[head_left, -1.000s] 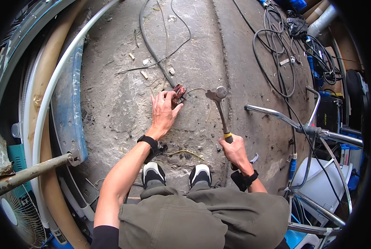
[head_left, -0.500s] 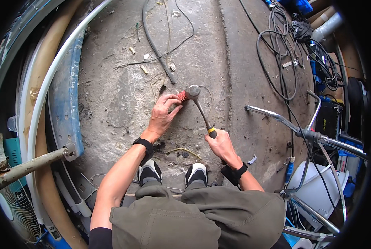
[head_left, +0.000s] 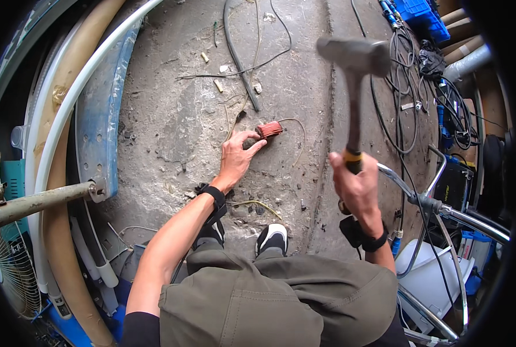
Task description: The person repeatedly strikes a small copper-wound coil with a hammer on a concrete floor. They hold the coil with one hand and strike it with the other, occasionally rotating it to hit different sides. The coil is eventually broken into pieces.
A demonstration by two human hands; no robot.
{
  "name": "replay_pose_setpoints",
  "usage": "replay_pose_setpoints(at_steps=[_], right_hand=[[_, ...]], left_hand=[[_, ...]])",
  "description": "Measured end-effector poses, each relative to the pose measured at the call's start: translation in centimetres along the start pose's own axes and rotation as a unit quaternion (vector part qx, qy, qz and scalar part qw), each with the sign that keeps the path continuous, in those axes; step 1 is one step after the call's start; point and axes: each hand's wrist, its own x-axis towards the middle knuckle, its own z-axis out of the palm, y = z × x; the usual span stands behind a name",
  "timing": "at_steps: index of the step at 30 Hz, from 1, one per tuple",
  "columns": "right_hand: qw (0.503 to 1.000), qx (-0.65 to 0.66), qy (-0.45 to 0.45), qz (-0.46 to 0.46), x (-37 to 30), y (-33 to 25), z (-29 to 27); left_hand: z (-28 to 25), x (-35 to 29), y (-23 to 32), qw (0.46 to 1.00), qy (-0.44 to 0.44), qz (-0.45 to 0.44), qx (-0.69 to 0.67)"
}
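Observation:
My right hand (head_left: 356,184) is wrapped round the handle of a hammer (head_left: 355,69), whose yellow-banded grip shows at the fist. The grey metal head is lifted up off the floor and slightly blurred. On the concrete lies a small red ribbed piece (head_left: 269,129) with a dark, rough end. My left hand (head_left: 237,156) pinches that dark end between thumb and fingers, steadying the piece against the floor. A thin wire (head_left: 299,128) curves away from its far side. Dark debris lies around it.
Cables (head_left: 249,87) lie on the floor ahead. To the left are a long brown tube (head_left: 56,202), a blue metal strip (head_left: 99,115) and a fan (head_left: 15,277). At right stand a chrome tubular frame (head_left: 477,221), a white bin (head_left: 428,274) and coiled black cables (head_left: 405,75).
The hammer has swung up and right, away from the red piece, with my right hand rising. My left hand stays at the piece, its dark end now more exposed. The view has shifted slightly.

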Motion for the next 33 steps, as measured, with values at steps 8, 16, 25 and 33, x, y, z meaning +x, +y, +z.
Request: replay_pose_setpoints(at_steps=[8,16,25,33], right_hand=[[0.969,-0.206,-0.049,0.126,-3.5,16.1,4.0],[0.983,-0.062,0.015,0.174,-3.1,14.7,3.2],[0.973,0.04,0.004,0.226,-6.2,13.9,4.9],[0.955,0.068,-0.005,0.289,-8.4,16.5,5.8]], left_hand=[[-1.1,-2.1,-0.4,0.991,0.017,0.111,0.07],[-7.7,-5.3,-1.3,0.979,-0.007,0.133,0.152],[-5.1,-4.2,-2.2,0.966,-0.068,0.133,0.213],[-5.2,-1.8,-2.1,0.924,-0.159,0.187,0.292]])
